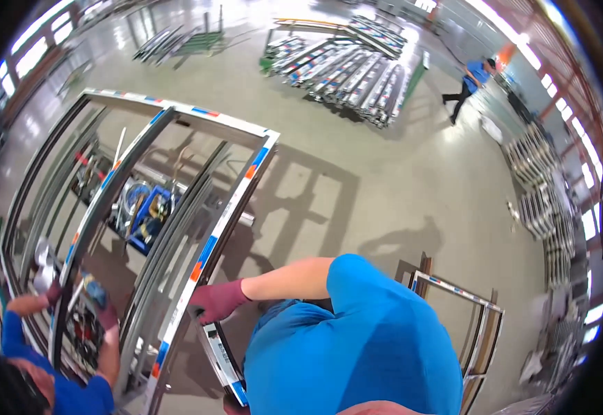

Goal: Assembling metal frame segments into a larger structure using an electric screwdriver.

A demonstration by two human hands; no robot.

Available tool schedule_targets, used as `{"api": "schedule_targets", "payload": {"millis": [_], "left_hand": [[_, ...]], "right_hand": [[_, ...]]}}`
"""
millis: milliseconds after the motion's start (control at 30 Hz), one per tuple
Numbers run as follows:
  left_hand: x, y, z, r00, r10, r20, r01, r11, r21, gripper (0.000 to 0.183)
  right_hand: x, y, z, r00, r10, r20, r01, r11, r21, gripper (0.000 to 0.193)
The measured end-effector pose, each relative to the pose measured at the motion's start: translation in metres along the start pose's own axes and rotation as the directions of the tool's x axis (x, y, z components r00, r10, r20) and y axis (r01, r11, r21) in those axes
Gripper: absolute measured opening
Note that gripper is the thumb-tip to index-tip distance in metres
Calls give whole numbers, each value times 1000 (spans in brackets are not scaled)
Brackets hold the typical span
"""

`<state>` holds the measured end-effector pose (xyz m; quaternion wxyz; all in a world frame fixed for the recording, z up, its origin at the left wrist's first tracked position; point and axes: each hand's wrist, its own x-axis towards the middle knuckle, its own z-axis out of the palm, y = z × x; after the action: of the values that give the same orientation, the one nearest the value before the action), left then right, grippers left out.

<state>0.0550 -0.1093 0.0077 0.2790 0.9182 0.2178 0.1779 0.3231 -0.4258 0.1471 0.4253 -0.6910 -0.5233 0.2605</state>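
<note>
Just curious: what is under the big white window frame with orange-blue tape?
A blue plastic bin of parts and grey floor show through; bars of the frame cover the rest.

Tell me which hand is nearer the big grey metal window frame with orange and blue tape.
Left. The left hand grips the frame at its upright; the right hand barely shows at the lower edge, by a short white profile.

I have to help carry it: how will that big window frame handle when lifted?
Likely awkward more than heavy: the window frame is tall, with slim rails and open bays. It may flex or twist when lifted. Standing on edge, it could tip; the right hand grips its rail.
</note>
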Motion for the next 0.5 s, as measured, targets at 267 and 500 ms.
{"api": "schedule_targets", "payload": {"millis": [267, 500], "left_hand": [[319, -124, 16, 890, 448, -91, -438, 893, 106, 40], [342, -130, 46, 902, 276, 333, 213, 386, -898, 50]], "right_hand": [[-71, 3, -40, 952, 282, -117, -251, 942, 223, 25], [-149, 54, -71, 773, 502, -389, -556, 831, -31, 36]]}}
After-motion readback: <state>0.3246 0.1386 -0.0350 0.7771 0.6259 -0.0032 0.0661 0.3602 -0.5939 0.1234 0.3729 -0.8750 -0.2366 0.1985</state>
